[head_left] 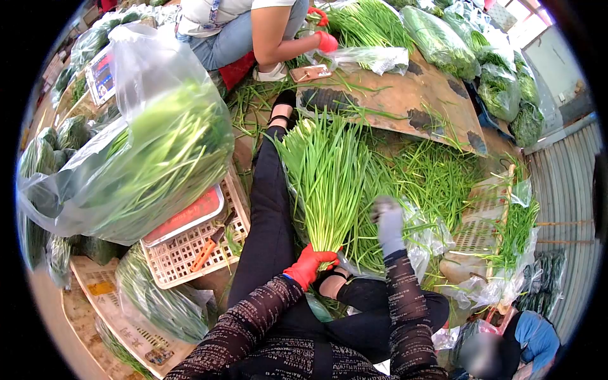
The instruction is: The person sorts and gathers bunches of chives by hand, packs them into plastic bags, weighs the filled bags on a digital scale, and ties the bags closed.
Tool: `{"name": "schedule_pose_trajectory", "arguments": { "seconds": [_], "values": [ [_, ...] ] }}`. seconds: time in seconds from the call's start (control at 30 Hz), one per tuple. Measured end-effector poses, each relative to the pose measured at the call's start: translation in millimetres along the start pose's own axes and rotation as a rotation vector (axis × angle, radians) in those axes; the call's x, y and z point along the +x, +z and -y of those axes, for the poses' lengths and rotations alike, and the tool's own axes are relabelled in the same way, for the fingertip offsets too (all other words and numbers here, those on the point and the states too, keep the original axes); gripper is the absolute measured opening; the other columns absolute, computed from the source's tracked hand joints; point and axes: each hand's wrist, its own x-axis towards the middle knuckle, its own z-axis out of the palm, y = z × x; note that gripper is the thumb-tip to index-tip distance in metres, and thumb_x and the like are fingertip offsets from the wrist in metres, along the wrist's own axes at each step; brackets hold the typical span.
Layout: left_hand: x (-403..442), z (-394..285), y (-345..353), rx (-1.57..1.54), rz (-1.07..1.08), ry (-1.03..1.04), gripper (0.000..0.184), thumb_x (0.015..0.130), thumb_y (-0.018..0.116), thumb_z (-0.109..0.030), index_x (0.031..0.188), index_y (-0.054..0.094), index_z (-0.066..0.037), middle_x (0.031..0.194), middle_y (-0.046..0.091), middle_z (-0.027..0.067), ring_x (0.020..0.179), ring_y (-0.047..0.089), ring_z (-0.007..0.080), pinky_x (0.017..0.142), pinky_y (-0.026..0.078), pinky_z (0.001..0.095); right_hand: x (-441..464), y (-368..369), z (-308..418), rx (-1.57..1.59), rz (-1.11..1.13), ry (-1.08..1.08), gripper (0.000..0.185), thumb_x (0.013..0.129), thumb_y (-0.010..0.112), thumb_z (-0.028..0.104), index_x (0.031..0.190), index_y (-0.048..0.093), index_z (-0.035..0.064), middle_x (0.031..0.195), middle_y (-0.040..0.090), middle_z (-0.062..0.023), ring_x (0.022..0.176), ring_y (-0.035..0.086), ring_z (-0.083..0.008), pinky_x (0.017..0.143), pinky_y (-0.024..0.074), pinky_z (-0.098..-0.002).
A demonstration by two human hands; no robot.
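Observation:
A large fanned bunch of long green stalks [326, 177] stands upright between my legs, leaves pointing away from me. My left hand [310, 265], in a red glove, is wrapped round the pale base of the bunch. My right hand [387, 221], in a grey and white glove, is just right of the bunch, over loose green stalks [434, 180]; its fingers are blurred by motion. Clear plastic [418, 256] lies beside and below my right hand.
On the left, a big plastic bag of greens [171, 145] stands by a red-topped scale [190, 215] and a white crate [174, 259] holding an orange-handled knife [204, 254]. Ahead, a co-worker's red-gloved hands [326, 42] are near a board [405, 104] with a phone [310, 73].

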Motion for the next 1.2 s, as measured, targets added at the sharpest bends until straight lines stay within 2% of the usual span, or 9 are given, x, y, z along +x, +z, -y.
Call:
{"name": "schedule_pose_trajectory", "arguments": {
  "seconds": [0.13,0.2,0.37,0.53,0.7,0.9,0.97,1.1,1.2],
  "values": [
    [1.5,2.1,-0.4,-0.019,0.043,0.036,0.042,0.071,0.057,0.001,0.113,0.051,-0.002,0.099,0.063,0.01,0.067,0.059,0.0161,0.054,0.047,0.0258,15.9,-29.7,4.2,0.571,-0.249,-0.192,0.015,0.084,0.054,0.007,0.096,0.055,0.0001,0.082,0.06,-0.0067,0.063,0.056,-0.011,0.05,0.0446,-0.0211],
    [0.5,-1.8,0.5,-0.006,0.048,0.013,0.042,0.071,0.057,0.001,0.113,0.051,-0.002,0.099,0.062,0.01,0.068,0.059,0.016,0.053,0.047,0.0255,-4.5,-11.2,2.1,0.185,-0.359,-0.067,0.026,0.08,0.052,0.001,0.107,0.053,0.0012,0.085,0.058,-0.006,0.06,0.053,-0.01,0.049,0.0442,-0.0213],
    [-2.5,-0.1,-1.5,-0.012,0.047,0.018,0.042,0.072,0.059,0.0,0.113,0.051,-0.002,0.095,0.062,0.0093,0.069,0.061,0.0179,0.053,0.047,0.0262,-41.2,23.5,-12.4,-0.968,0.297,-0.251,0.035,0.079,0.062,0.019,0.112,0.056,0.0093,0.076,0.064,-0.013,0.063,0.061,-0.0206,0.059,0.0483,-0.0318],
    [-0.8,7.3,-11.5,0.064,0.05,0.055,0.043,0.072,0.06,0.001,0.114,0.05,-0.002,0.098,0.062,0.0105,0.069,0.061,0.0189,0.055,0.048,0.0268,-44.5,42.6,-39.8,-1.379,0.252,-0.569,0.014,0.077,0.054,0.019,0.084,0.056,0.0073,0.061,0.059,-0.012,0.06,0.059,-0.0313,0.054,0.0462,-0.0399],
    [-12.7,-7.8,0.6,0.048,0.122,0.072,0.043,0.072,0.06,0.0,0.113,0.051,-0.002,0.099,0.063,0.0104,0.068,0.061,0.0182,0.055,0.048,0.0271,-30.9,22.1,-33.8,-1.643,0.015,-0.846,0.009,0.076,0.052,0.015,0.07,0.049,0.0092,0.052,0.053,-0.0074,0.044,0.055,-0.0243,0.041,0.0408,-0.0354],
    [-16.8,-10.2,0.7,0.013,0.189,0.068,0.043,0.073,0.059,0.0,0.115,0.049,-0.001,0.102,0.061,0.0109,0.067,0.06,0.016,0.054,0.048,0.0258,-3.8,-83.4,-15.9,-1.013,-0.603,-0.484,0.026,0.09,0.044,0.027,0.088,0.055,0.004,0.059,0.057,-0.0145,0.049,0.055,-0.0283,0.047,0.0444,-0.0387],
    [-22.8,-15.0,7.5,-0.058,0.279,0.053,0.046,0.073,0.059,-0.001,0.117,0.048,-0.001,0.106,0.059,0.0117,0.069,0.059,0.0162,0.056,0.049,0.0258,-32.4,-72.8,3.7,-1.239,-0.285,-0.154,0.027,0.09,0.046,0.024,0.1,0.056,0.0018,0.069,0.061,-0.018,0.062,0.06,-0.0277,0.057,0.0472,-0.0394],
    [-26.2,-2.3,4.5,-0.36,0.496,-0.029,0.053,0.073,0.06,-0.007,0.123,0.043,0.0,0.113,0.057,0.0136,0.076,0.06,0.0174,0.058,0.048,0.0264,-36.2,-65.2,-83.0,-0.54,0.302,-0.287,0.067,0.086,0.047,0.047,0.129,0.033,-0.0011,0.107,0.051,-0.0161,0.094,0.051,-0.0238,0.084,0.0442,-0.0349],
    [-10.9,5.1,-14.1,-0.497,0.411,-0.204,0.047,0.079,0.056,-0.012,0.123,0.043,0.0,0.112,0.057,0.0142,0.08,0.059,0.02,0.066,0.051,0.0295,-54.5,-12.4,-87.2,-0.466,0.344,-0.277,0.049,0.085,0.049,0.026,0.119,0.04,-0.0064,0.103,0.053,-0.0171,0.091,0.052,-0.0248,0.084,0.042,-0.0332]
  ]
}}
